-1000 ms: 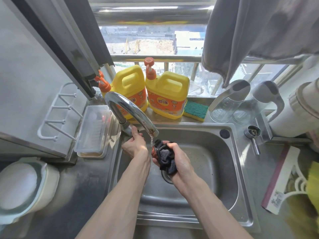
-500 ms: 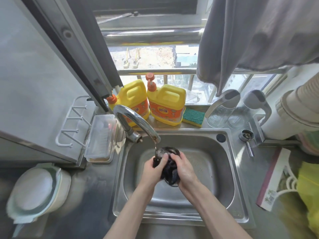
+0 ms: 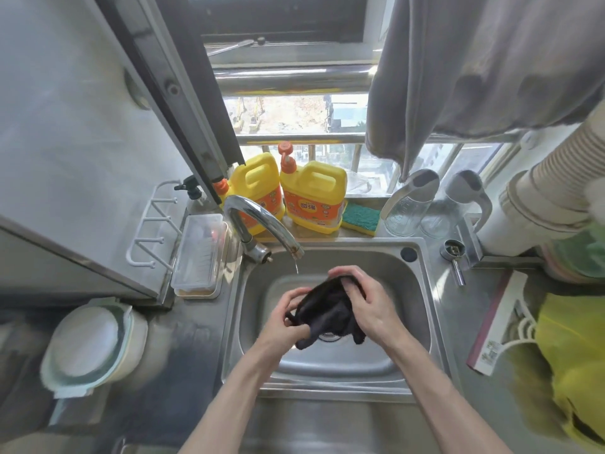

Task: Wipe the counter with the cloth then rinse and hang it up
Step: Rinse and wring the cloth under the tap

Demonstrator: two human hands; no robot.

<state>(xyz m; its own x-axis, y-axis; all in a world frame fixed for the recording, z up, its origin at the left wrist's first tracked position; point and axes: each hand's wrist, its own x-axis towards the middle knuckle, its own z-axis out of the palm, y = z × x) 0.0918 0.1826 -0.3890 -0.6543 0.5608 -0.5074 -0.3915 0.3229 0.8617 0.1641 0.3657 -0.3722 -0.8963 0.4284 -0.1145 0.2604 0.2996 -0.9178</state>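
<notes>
1. The left hand (image 3: 288, 317) grips the near-left edge of the dark crumpled cloth (image 3: 325, 311).
2. The right hand (image 3: 365, 301) clasps the cloth's far-right side, fingers curled over it.
3. The cloth hangs over the stainless steel sink (image 3: 422, 309), just below the curved chrome tap (image 3: 262, 224), which dribbles a thin stream.

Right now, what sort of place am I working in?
Probably a home kitchen: a stainless steel sink with a chrome tap, a yellow pump-top detergent jug and green scouring sponge on the window ledge. The left hand and right hand grip a dark cloth over it.
</notes>
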